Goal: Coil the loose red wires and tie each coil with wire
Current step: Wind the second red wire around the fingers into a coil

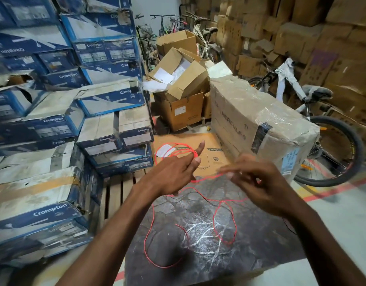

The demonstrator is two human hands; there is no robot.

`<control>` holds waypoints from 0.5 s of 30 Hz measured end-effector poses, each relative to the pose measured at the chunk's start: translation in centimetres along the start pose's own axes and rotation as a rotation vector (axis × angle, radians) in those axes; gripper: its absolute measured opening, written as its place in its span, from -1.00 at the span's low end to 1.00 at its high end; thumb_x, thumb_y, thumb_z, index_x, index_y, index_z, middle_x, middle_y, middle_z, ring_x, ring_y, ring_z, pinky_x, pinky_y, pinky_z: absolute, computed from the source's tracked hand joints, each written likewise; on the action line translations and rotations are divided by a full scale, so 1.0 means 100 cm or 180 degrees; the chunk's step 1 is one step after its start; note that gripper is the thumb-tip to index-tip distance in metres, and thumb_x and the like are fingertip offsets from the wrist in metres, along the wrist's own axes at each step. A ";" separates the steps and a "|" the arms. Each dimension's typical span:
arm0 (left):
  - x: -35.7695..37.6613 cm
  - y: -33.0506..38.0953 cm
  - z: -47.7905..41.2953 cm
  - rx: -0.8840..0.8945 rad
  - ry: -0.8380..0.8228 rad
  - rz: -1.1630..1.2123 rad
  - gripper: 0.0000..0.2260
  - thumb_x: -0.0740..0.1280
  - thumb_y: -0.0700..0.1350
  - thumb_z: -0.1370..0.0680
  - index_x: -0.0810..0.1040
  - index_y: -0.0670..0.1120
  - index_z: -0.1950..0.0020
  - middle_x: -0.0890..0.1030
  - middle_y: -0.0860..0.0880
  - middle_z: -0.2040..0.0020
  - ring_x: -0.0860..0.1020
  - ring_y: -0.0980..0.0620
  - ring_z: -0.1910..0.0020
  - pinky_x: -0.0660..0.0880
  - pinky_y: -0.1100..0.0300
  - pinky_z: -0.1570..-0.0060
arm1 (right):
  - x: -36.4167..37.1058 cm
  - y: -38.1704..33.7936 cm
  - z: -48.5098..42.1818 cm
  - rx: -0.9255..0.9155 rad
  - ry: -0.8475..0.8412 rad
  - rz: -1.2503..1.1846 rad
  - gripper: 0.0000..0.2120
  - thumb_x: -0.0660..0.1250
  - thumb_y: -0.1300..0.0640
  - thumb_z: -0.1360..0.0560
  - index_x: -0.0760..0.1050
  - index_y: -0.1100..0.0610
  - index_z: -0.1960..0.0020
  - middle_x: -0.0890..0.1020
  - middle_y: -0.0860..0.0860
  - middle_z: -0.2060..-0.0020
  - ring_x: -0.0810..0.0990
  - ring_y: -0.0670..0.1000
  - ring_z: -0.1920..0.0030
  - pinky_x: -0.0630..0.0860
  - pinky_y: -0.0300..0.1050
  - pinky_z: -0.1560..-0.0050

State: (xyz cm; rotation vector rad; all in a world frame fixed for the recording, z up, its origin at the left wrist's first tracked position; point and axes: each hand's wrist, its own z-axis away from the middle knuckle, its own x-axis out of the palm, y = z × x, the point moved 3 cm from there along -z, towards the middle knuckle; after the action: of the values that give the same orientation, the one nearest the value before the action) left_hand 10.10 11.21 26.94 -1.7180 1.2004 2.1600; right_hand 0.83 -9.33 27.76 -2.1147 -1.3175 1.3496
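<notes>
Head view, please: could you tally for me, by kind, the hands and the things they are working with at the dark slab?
Hands: 2 (left hand, right hand)
Dark slab: 1
Red wire coil on the left hand: 1
Loose red wire, pinched by the right hand, trailing over the slab: 1 tangle
Total: 5

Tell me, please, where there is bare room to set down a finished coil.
The dark slab is bare on its near right, beside the right-hand loop of red wire, and between the two loops toward its near edge. Its middle and left are crowded with wire loops.
</notes>
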 end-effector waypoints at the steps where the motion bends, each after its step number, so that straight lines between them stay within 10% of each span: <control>1: 0.000 0.007 0.004 -0.0040 -0.0240 0.0412 -0.55 -0.07 0.18 -0.72 -0.08 0.34 -0.61 0.74 0.08 0.00 0.67 0.01 0.41 0.47 0.14 -0.17 | -0.006 0.002 -0.006 -0.0003 0.0294 0.0049 -0.83 0.42 0.17 -0.56 0.71 0.07 -0.13 0.48 -0.24 0.23 0.42 -0.02 0.35 0.30 -0.23 0.32; 4: 0.003 0.024 0.018 0.0023 -0.0949 0.1639 -0.57 -0.06 0.13 -0.73 0.08 0.25 -0.62 0.75 -0.04 0.11 0.56 0.01 0.55 0.55 -0.18 -0.09 | -0.019 0.008 -0.023 0.0125 0.1011 0.0115 -0.90 0.52 0.12 -0.50 0.69 0.06 -0.01 0.63 -0.11 0.17 0.46 -0.10 0.33 0.33 -0.29 0.25; 9: 0.008 0.036 0.036 0.0580 -0.2272 0.4501 -0.49 -0.05 0.12 -0.69 0.18 0.05 -0.64 0.69 -0.27 0.27 0.40 0.01 0.68 0.53 -0.13 -0.27 | -0.005 0.019 -0.046 0.0304 0.1194 -0.0274 -0.93 0.51 0.11 -0.52 0.65 -0.05 0.06 0.64 -0.13 0.23 0.38 -0.16 0.44 0.29 -0.31 0.35; 12: -0.003 0.039 0.038 0.1075 -0.2169 0.5760 -0.45 -0.21 0.11 -0.70 0.06 -0.03 -0.66 0.71 -0.26 0.21 0.19 0.01 0.76 0.50 -0.21 -0.26 | 0.021 0.027 -0.052 0.0414 0.1024 -0.0690 -0.91 0.38 -0.04 -0.61 0.66 -0.10 -0.01 0.63 -0.02 0.29 0.48 0.14 0.41 0.34 -0.03 0.43; 15: -0.022 0.029 0.033 0.1417 -0.2078 0.6875 -0.44 -0.26 0.19 -0.69 -0.03 0.02 -0.67 0.69 -0.33 0.00 0.22 0.15 0.70 0.43 -0.30 -0.30 | 0.049 0.040 -0.045 0.0632 0.0750 -0.0662 -0.80 0.32 -0.01 -0.65 0.67 0.02 0.04 0.54 -0.09 0.39 0.43 -0.05 0.40 0.32 -0.04 0.38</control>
State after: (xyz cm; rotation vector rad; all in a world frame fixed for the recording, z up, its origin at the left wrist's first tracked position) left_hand 6.73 12.22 30.41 1.2999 3.2331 1.8129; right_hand 7.40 -6.54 24.73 -1.8797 -1.2144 1.0631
